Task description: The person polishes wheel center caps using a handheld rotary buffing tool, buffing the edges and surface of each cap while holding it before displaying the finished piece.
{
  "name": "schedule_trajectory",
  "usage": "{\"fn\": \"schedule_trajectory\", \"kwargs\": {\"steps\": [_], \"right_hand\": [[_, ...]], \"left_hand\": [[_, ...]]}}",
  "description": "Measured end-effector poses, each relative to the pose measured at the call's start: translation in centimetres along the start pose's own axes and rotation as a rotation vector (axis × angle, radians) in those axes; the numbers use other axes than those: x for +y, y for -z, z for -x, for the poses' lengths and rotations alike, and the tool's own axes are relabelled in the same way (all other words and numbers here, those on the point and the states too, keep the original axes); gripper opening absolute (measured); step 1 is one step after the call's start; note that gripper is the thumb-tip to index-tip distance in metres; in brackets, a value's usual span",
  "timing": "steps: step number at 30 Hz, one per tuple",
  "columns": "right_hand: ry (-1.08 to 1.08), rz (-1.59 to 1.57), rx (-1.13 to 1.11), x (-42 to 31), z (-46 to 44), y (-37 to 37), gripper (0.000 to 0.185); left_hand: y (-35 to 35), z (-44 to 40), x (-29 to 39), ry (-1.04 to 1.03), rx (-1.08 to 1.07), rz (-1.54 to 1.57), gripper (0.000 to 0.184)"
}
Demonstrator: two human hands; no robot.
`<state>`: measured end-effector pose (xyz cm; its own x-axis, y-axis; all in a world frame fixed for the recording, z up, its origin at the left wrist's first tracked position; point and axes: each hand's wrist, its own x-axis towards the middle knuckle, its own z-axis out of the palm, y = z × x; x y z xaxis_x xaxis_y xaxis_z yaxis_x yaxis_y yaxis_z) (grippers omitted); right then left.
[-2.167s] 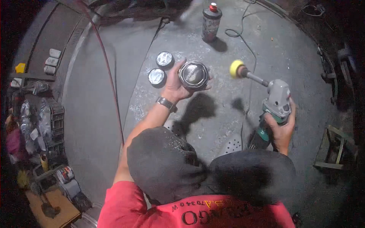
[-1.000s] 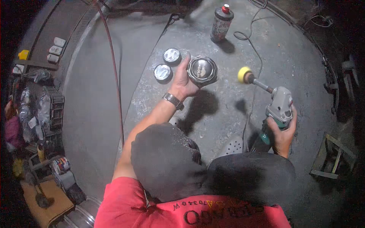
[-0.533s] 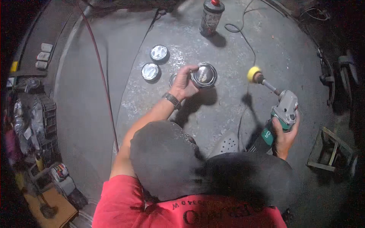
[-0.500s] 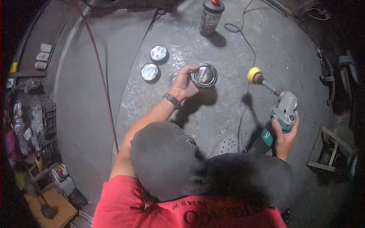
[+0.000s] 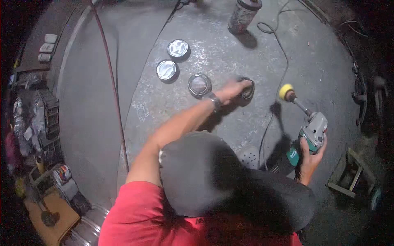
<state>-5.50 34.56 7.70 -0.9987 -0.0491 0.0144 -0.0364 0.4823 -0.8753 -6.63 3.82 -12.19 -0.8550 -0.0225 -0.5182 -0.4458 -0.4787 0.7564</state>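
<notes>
My left hand reaches across the grey floor with its fingers closed over a round, dark-faced wheel centre cap. The hand hides part of that cap, and motion blurs the fingers. Another wheel centre cap with a dark middle lies left of my wrist. Two shinier caps, an upper one and a lower one, lie further left. On the right, my right hand is wrapped around the body of a grey and green power polisher. Its long shaft points up-left to a yellow polishing pad, raised off the floor.
A worn bottle stands at the top. A thin cord runs down the floor, and a red hose crosses the left. Crates and a cardboard box line the left side. A wooden frame lies right.
My left hand has moved right and lowered the cap toward the floor, uncovering the dark-centred cap behind it. The polisher stays in my right hand. The view has shifted slightly.
</notes>
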Motion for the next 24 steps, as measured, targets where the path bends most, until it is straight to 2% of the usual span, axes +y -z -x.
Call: {"fn": "schedule_trajectory", "kwargs": {"steps": [3, 4, 7, 10, 13, 16, 18, 20, 24], "right_hand": [[-0.021, 0.009, 0.009, 0.2, -0.1, 0.5, 0.083], [-0.014, -0.001, 0.014, 0.9, -0.3, 0.8, 0.083], [-0.015, -0.012, 0.017, 0.8, -0.2, 0.6, 0.082], [-0.001, 0.013, 0.016, 1.2, -0.1, 0.4, 0.082], [0.02, 0.01, 0.004, 1.5, -0.4, 0.6, 0.081], [0.073, 0.008, 0.002, 1.5, -0.5, 0.6, 0.078], [0.074, -0.018, 0.011, 1.2, -0.3, 0.3, 0.078], [0.028, -0.063, 0.031, 0.5, 0.1, 0.1, 0.079], [-0.028, -0.118, 0.006, 0.3, 0.4, 0.3, 0.079]], "left_hand": [[-0.9, 1.6, 1.2, 0.003, 0.079, -0.126, 0.043], [-0.4, 0.1, -0.6, -0.022, 0.063, -0.091, 0.047], [1.5, -1.9, -3.0, -0.346, 0.366, -0.862, 0.047], [2.4, -0.3, -3.1, -0.406, 0.418, -1.036, 0.046], [2.5, 2.6, -1.0, -0.409, 0.409, -1.057, 0.041], [4.7, 4.8, 0.6, -0.337, 0.408, -0.86, 0.035], [7.1, 7.1, 1.1, -0.411, 0.546, -0.959, 0.034], [10.1, 8.5, 0.3, -0.492, 0.745, -0.966, 0.026], [14.0, 11.3, -1.7, -0.349, 0.861, -0.822, 0.025]]}}
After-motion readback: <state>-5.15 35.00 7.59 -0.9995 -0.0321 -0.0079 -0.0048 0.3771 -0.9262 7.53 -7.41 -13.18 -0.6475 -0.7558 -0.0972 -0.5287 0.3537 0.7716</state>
